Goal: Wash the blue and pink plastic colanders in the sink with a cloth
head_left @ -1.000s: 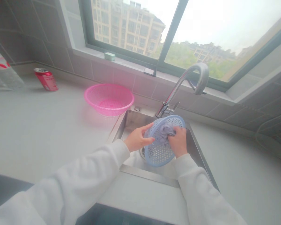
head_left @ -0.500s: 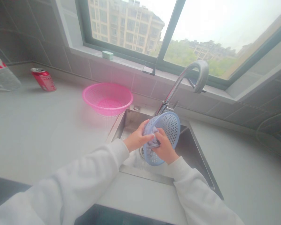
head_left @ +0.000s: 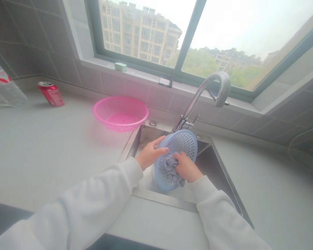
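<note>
Over the steel sink [head_left: 219,163] I hold a pale blue perforated plastic basket [head_left: 185,143], tilted on its side with its inside facing me. My left hand [head_left: 149,155] grips its left rim, thumb over the edge. My right hand [head_left: 185,167] is closed on a crumpled grey cloth [head_left: 169,163] and presses it against the basket's inner wall. Both arms wear white sleeves.
A curved chrome faucet [head_left: 211,85] rises behind the sink. A pink perforated basket [head_left: 120,113] sits on the grey counter to the left. Farther left lie a red can [head_left: 51,93] on its side and a clear plastic bag [head_left: 2,88]. A green soap bar [head_left: 120,66] rests on the window sill.
My right hand with the cloth has slid from the basket's upper rim down to its lower inside. The basket has sunk a little into the sink.
</note>
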`<state>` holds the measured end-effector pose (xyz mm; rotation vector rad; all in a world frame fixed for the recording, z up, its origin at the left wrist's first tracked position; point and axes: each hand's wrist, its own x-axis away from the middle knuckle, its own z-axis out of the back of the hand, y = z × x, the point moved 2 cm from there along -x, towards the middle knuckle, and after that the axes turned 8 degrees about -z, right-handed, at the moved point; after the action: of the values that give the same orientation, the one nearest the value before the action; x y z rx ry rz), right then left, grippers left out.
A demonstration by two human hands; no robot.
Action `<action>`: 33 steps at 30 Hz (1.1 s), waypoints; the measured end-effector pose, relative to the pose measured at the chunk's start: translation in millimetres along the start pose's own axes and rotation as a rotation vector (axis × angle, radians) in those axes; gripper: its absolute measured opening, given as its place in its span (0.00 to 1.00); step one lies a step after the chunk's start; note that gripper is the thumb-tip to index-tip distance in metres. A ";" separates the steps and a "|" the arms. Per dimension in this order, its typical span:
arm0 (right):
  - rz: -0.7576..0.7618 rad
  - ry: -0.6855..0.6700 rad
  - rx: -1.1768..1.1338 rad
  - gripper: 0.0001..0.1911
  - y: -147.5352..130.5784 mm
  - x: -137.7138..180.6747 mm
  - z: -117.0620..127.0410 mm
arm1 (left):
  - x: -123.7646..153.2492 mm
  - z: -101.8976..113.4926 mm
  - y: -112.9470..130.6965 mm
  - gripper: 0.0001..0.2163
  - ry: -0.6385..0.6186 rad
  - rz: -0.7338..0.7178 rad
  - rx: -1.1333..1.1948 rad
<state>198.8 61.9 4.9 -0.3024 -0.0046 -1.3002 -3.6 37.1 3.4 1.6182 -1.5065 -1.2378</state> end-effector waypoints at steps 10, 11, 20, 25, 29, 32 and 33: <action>0.311 0.427 -0.426 0.15 -12.8 6.4 17.1 | 4.2 -12.5 -11.0 0.44 -0.037 0.045 -0.029; 0.400 0.280 -0.403 0.16 -22.7 11.4 11.8 | 3.1 -9.9 -11.8 0.42 -0.010 0.029 -0.011; 0.121 -0.012 -0.132 0.18 -3.3 0.2 2.8 | -4.2 3.2 -6.5 0.40 0.022 -0.021 0.024; -0.131 0.377 -0.261 0.14 28.7 -16.9 18.0 | 0.2 -1.2 -6.2 0.39 -0.018 -0.028 -0.056; 0.038 0.617 -0.441 0.16 17.5 -10.1 20.3 | 3.5 -7.3 -12.6 0.40 -0.060 -0.002 -0.110; 0.332 0.393 -0.484 0.17 -10.1 2.5 13.5 | 3.7 -7.8 -14.1 0.40 -0.007 -0.004 -0.116; 0.416 0.262 -0.471 0.19 -19.6 7.1 10.2 | 3.3 -6.7 -13.1 0.39 0.031 -0.012 -0.099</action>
<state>183.9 52.9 20.2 -0.5017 0.5655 -0.9048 7.6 35.1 -6.5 1.5766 -1.3963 -1.2683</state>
